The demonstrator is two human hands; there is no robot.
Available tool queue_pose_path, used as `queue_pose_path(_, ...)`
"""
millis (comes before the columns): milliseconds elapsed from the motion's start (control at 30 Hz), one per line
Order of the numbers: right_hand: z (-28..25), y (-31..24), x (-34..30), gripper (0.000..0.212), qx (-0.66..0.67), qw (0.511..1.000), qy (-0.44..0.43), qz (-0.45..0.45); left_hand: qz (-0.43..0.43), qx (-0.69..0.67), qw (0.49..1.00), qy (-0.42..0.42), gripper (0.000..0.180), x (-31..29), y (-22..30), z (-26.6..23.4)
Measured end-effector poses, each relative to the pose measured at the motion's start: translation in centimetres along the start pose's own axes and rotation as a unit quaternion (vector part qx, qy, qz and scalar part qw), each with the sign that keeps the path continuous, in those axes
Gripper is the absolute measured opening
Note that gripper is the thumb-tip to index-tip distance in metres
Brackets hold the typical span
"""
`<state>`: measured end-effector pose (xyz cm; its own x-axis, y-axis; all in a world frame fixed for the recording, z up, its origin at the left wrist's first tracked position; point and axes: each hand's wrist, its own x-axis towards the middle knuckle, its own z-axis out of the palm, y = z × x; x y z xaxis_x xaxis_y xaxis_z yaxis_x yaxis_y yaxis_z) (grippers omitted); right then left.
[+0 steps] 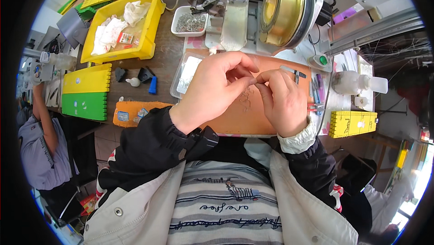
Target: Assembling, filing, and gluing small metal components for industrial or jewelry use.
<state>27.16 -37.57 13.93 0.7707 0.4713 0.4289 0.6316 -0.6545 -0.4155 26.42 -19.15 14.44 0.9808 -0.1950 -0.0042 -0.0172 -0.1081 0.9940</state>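
Over an orange-brown work mat [226,122], my left hand [212,86] and my right hand [285,102] meet fingertip to fingertip. Each has its thumb and fingers pinched together. Whatever lies between the fingertips is too small or hidden to name. Just below them, a few thin wire-like pieces [246,100] lie on the mat. A clear plastic box [177,89] stands beside my left hand, partly covered by it. Beyond it, a white tray [190,22] holds many small metal wire parts.
A machine with a gold-coloured round drum [282,14] stands at the back. At left are a yellow bin [149,48] with white cloths and a yellow-green board [86,92]. Pliers [315,107], pens and a plastic bottle [348,83] lie at right. Another person [43,150] sits far left.
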Motion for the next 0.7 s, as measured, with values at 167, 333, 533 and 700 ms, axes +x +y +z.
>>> queue_pose_path(167,0.4,0.2,-0.9,0.017,0.113,0.985,-0.031,0.125,0.043,0.062,0.997,-0.014,0.021,0.2,-0.6,0.1)
queue_pose_path(333,-0.8,0.0,-0.9,0.016,0.168,0.968,-0.040,0.182,0.153,0.176,0.971,0.045,0.026,-0.1,-0.9,0.4)
queue_pose_path(533,-2.7,-2.3,-0.7,0.003,0.311,0.917,-0.041,0.247,0.298,0.229,0.926,0.036,0.027,-1.2,2.4,-0.2)
queue_pose_path(700,-4.7,-4.2,0.5,0.002,0.386,0.904,-0.033,0.182,0.369,0.211,0.904,0.048,0.031,-1.5,5.5,-1.5)
